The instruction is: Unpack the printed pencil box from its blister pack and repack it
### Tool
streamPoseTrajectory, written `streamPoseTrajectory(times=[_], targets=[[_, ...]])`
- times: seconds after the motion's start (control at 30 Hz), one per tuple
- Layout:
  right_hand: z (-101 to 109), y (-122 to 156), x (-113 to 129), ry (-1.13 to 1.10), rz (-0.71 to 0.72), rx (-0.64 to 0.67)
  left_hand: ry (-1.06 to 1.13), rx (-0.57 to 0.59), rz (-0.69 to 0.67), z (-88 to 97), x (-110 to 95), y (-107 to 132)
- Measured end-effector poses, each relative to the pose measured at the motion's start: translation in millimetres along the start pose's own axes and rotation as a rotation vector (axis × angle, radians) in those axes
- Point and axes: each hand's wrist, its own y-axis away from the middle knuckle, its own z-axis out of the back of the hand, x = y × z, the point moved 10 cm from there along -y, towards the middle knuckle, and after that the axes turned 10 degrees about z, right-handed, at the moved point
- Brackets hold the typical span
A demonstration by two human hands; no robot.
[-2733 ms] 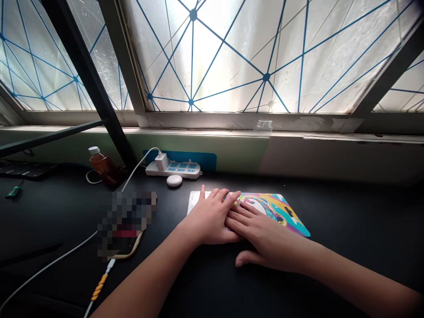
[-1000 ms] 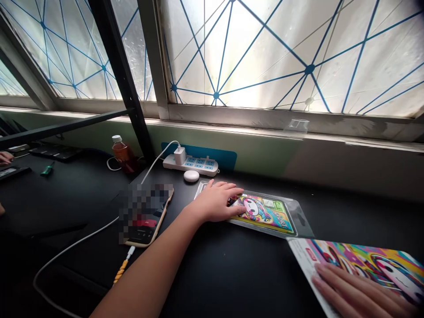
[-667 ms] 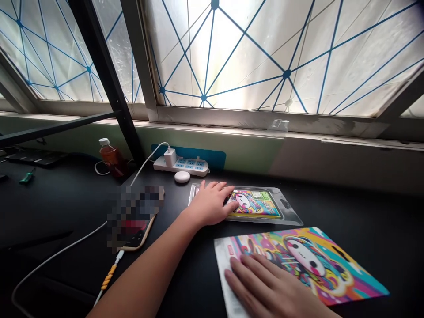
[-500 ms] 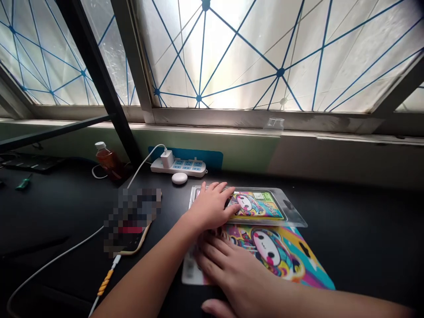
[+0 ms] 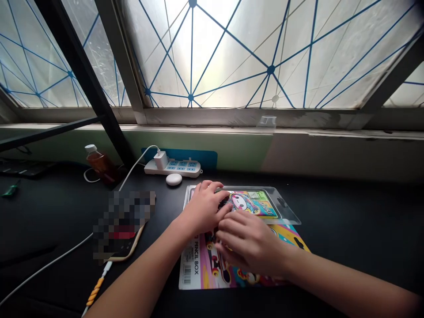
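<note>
Our left grip (image 5: 203, 210) lies open on the clear pack (image 5: 286, 212). Our right grip (image 5: 248, 243), open too, rests on the pencil box (image 5: 192, 265) at six o'clock.

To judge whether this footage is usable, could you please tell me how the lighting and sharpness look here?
In the head view, glare blows out the frosted window, the black desk sinks into shadow, a mosaic hides the phone, and wide-angle distortion bows the frame; the left hand and right hand look sharp.
</note>
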Motion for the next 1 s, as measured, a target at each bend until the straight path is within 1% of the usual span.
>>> streamPoseTrajectory(times=[0.03, 0.07, 0.1, 0.17, 0.23, 0.3, 0.37, 0.47, 0.73, 0.87, 1.0], targets=[[6.0, 1.7, -11.8, 0.044, -0.048, -0.014, 0.012, 0.005, -0.01, 0.5, -1.1, 0.2], [9.7, 4.6, -26.1, 0.081, -0.111, -0.001, 0.021, 0.011, -0.019, 0.8, -2.0, 0.4], [10.8, 9.0, -42.2, 0.11, -0.187, 0.042, 0.028, 0.015, -0.027, 1.2, -2.6, 0.6], [9.0, 22.7, -75.7, 0.131, -0.354, 0.168, 0.031, 0.014, -0.033, 2.1, -2.6, 0.7], [5.8, 38.6, -101.5, 0.073, -0.479, 0.282, 0.027, 0.009, -0.037, 2.4, -2.0, 0.8], [3.6, 50.7, -116.0, -0.029, -0.534, 0.351, 0.022, 0.004, -0.04, 2.2, -1.5, 0.9], [2.4, 59.0, -123.7, -0.117, -0.561, 0.395, 0.018, 0.002, -0.043, 1.6, -1.4, 1.0], [1.3, 65.6, -129.9, -0.183, -0.592, 0.425, 0.017, -0.002, -0.041, 1.5, -1.3, 0.8], [-3.6, 68.6, -134.4, -0.197, -0.599, 0.434, 0.023, -0.015, -0.026, 1.9, -2.7, 0.4], [-6.0, 69.8, -137.9, -0.202, -0.604, 0.405, -0.033, -0.049, 0.011, 5.0, -2.8, 0.8], [0.3, 63.6, -138.6, -0.118, -0.581, 0.31, -0.099, -0.092, 0.072, 14.8, 5.8, 1.6]])
